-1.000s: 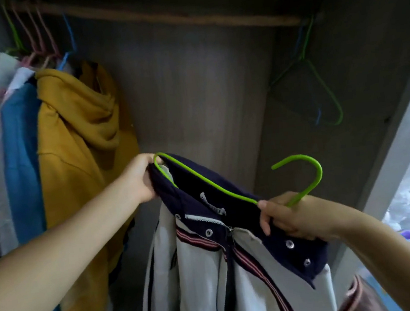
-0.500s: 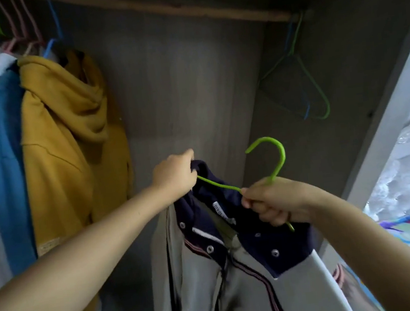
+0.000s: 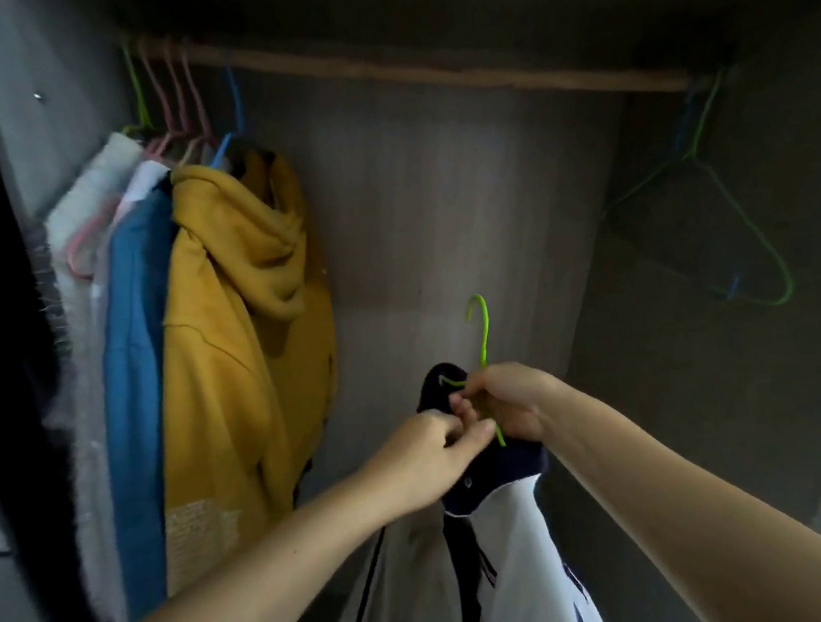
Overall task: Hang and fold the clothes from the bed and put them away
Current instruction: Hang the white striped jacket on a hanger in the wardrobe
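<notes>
Both hands have closed in at the collar: the left hand [image 3: 431,455] has slid over beside the right hand [image 3: 505,405], each pinching the navy-collared jacket [image 3: 508,531] on its green hanger [image 3: 482,333]. It hangs below the wardrobe rail [image 3: 420,69], seemingly ready to lift and hook.
</notes>
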